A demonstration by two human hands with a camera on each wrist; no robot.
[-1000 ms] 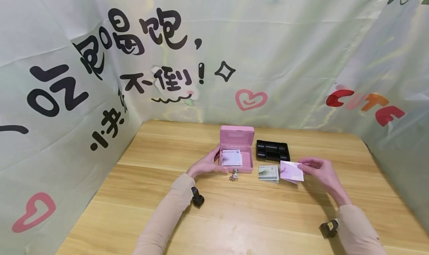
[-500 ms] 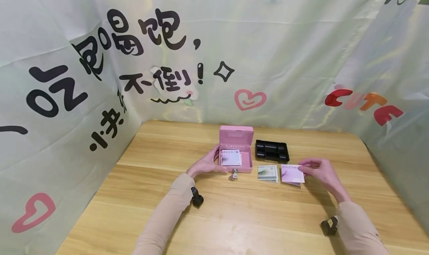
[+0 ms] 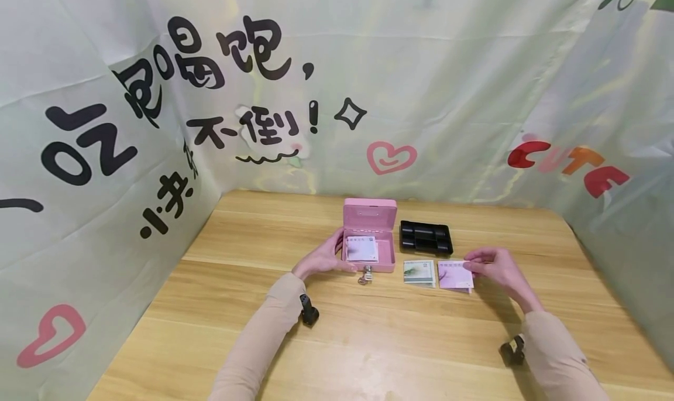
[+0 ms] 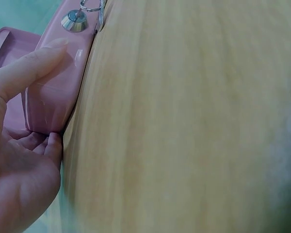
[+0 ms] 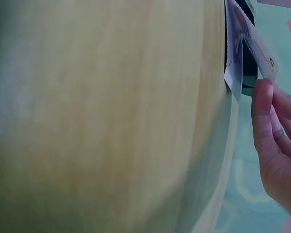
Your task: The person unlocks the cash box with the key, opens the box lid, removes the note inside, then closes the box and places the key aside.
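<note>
A pink cash box (image 3: 387, 253) stands with its lid up, folded purple banknotes (image 3: 361, 249) lying in its left part. My left hand (image 3: 322, 257) grips the box's left front corner; in the left wrist view the thumb lies along the front near the lock (image 4: 74, 21) and the fingers bend round the side. With thumb and fingertips, my right hand (image 3: 499, 268) pinches the right edge of a folded purple banknote (image 3: 454, 275). The fold stands partly spread in the right wrist view, its lower half at the table. A folded greenish banknote (image 3: 418, 271) lies just left of it.
A black compartment tray (image 3: 426, 237) sits right of the box, behind the banknotes. Keys (image 3: 363, 280) hang from the box's lock at the front. A printed cloth (image 3: 442, 96) rises behind the wooden table (image 3: 389, 348) and along both sides.
My right hand has lowered the purple banknote toward the table, and its upper half has tilted flatter beside the greenish one. The left hand stays at the box.
</note>
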